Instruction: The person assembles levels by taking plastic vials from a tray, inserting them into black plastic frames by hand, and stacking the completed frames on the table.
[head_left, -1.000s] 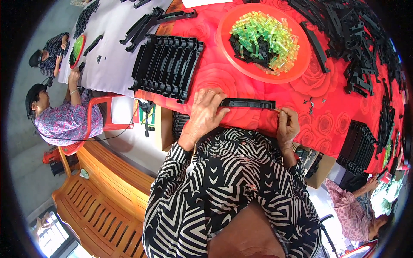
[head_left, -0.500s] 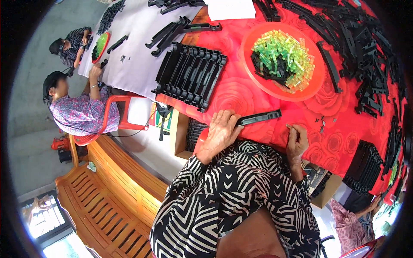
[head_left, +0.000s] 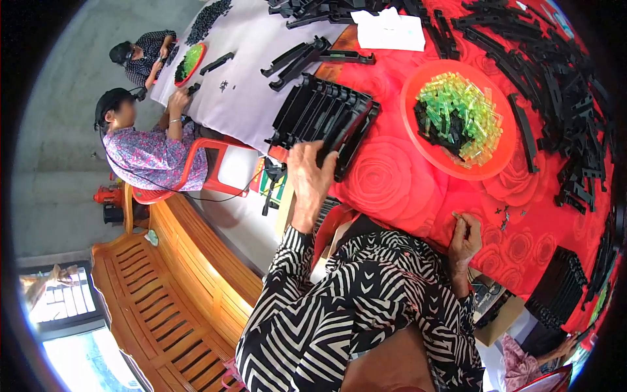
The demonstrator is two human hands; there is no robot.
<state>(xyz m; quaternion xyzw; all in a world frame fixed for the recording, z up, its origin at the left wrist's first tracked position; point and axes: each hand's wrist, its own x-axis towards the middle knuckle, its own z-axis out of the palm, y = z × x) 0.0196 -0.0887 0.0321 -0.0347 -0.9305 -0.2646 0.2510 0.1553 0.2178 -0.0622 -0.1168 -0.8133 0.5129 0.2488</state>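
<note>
My left hand (head_left: 310,179) is at the near end of a row of black plastic strips (head_left: 313,111). A dark strip (head_left: 347,136) shows between its thumb and fingers, lying against the row. My right hand (head_left: 465,240) is closed in a pinch above the red cloth. What sits at its fingertips is too small to make out. Several tiny dark pieces (head_left: 506,219) lie on the cloth just beyond it. A red round tray (head_left: 418,147) farther off holds yellow-green clear tubes (head_left: 473,111) and small black parts (head_left: 447,134).
A big heap of black strips (head_left: 575,117) covers the far right, and a neat stack (head_left: 558,281) stands at the right edge. A white tissue pack (head_left: 392,31) lies at the back. Two people sit at left, near a wooden bench (head_left: 157,281).
My left hand has carried the black strip left to the row of strips. My right hand keeps its pinch in nearly the same place. The whole view has shifted a little.
</note>
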